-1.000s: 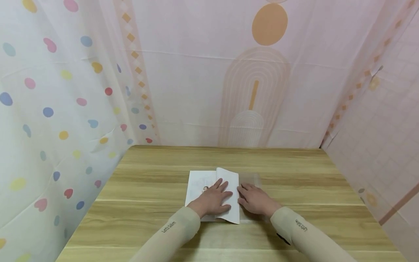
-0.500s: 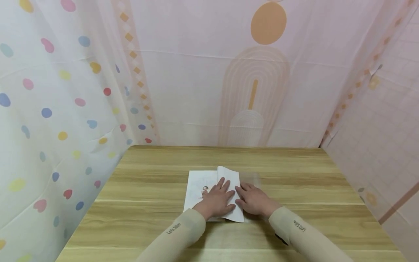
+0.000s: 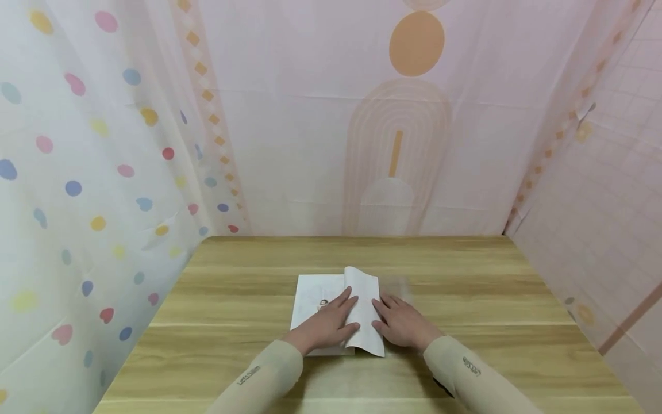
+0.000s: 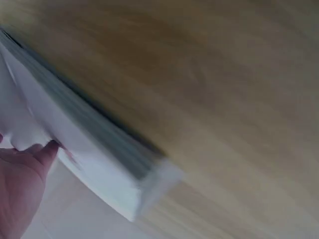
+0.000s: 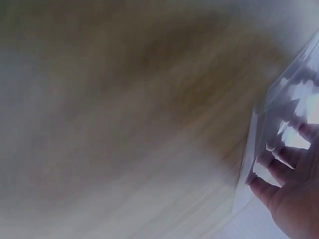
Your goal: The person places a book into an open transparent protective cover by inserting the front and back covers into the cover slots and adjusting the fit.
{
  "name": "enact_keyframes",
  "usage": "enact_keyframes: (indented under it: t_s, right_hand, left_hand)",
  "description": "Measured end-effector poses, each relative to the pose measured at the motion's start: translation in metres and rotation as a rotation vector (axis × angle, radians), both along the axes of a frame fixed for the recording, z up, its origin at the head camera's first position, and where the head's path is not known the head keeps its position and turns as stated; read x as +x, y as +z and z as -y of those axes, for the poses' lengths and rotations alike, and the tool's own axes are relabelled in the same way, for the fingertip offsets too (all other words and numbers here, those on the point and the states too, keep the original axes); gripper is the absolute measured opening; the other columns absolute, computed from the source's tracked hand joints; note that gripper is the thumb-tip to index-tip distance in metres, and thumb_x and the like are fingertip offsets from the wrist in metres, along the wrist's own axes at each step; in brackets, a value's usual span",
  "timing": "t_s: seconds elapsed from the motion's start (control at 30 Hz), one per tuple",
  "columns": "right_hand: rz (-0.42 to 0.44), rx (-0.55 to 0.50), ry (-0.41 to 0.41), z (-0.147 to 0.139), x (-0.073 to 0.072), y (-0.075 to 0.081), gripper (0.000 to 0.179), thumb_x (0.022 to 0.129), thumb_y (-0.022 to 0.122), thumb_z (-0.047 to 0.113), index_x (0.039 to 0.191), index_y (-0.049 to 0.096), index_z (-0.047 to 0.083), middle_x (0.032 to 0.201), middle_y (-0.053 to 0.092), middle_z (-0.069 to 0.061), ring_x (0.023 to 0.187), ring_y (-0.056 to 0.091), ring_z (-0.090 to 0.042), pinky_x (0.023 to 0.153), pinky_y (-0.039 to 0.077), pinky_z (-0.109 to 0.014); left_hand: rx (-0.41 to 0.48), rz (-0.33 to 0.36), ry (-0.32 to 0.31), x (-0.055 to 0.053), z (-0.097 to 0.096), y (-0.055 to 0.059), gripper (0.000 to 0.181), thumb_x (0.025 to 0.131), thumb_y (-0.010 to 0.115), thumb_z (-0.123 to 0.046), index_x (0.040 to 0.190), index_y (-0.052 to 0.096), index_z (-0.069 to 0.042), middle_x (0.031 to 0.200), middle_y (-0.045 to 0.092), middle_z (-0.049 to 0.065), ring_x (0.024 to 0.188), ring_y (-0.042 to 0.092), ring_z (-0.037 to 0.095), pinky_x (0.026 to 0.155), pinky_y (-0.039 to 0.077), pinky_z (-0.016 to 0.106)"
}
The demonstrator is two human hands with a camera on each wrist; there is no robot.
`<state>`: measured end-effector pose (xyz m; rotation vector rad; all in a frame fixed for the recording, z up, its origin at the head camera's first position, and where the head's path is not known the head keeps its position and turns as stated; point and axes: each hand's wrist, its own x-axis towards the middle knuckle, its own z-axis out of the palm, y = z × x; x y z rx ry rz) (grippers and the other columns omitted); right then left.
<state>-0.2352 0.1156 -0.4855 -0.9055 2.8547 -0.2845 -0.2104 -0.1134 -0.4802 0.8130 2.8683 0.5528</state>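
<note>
On the wood-grain worktop (image 3: 248, 299), head view: one white paper book (image 3: 307, 293), small printed figure (image 3: 323, 303) on it, and a white paper leaf (image 3: 367, 313) standing proud over its right side. Change in the last half second: the left hand (image 3: 324, 328) has slid leftward, fingertips now over the leaf's left part only; the right hand (image 3: 405, 325) has hardly moved, tips at the leaf's right edge. My reading: the leaf's right side now rests more with the right hand. Both grips wide, fingers spread, nothing clasped. Behind the right hand, a faint clear plastic sheet (image 3: 398, 283).

Left wrist view, blurred: digit tip against white paper; the grey page-block edge (image 4: 107, 132) looks thick.

Right wrist view, blurred: fingertips, set apart, touch the shiny plastic.

Count: hands, two; cream sleeves (image 3: 264, 368), two; book, one; raised leaf, one; clear sheet, one that I can make out.
</note>
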Motion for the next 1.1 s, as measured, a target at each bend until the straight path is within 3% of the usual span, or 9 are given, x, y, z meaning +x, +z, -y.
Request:
enact_keyframes:
  t_s: [0.2, 0.6, 1.1]
  right_hand:
    - [0.019, -0.041, -0.022, 0.001, 0.004, -0.003, 0.056, 0.103, 0.049, 0.035, 0.149, 0.044, 0.003, 0.155, 0.034, -0.023, 0.143, 0.031, -0.040, 0.113, 0.029, -0.053]
    - [0.038, -0.069, -0.044, 0.001, 0.007, -0.005, 0.059, 0.104, 0.048, 0.033, 0.150, 0.038, -0.002, 0.156, 0.032, -0.023, 0.144, 0.029, -0.040, 0.114, 0.026, -0.054]
    - [0.014, -0.069, -0.085, -0.005, 0.013, -0.005, 0.057, 0.104, 0.050, 0.033, 0.148, 0.042, -0.001, 0.154, 0.035, -0.024, 0.142, 0.031, -0.041, 0.112, 0.028, -0.056]
  left_hand:
    - [0.044, 0.017, -0.018, 0.000, 0.009, -0.004, 0.070, 0.102, 0.044, -0.049, 0.155, 0.032, -0.004, 0.164, 0.017, 0.014, 0.143, 0.033, 0.033, 0.113, 0.033, 0.046]
    - [-0.031, -0.065, -0.068, -0.001, 0.006, -0.006, 0.068, 0.099, 0.050, -0.044, 0.152, 0.037, -0.003, 0.162, 0.022, 0.018, 0.140, 0.039, 0.033, 0.110, 0.037, 0.044]
    - [-0.156, -0.061, -0.013, 0.006, -0.016, 0.004, 0.063, 0.098, 0.051, -0.043, 0.151, 0.042, -0.010, 0.163, 0.022, 0.014, 0.138, 0.041, 0.035, 0.106, 0.040, 0.051]
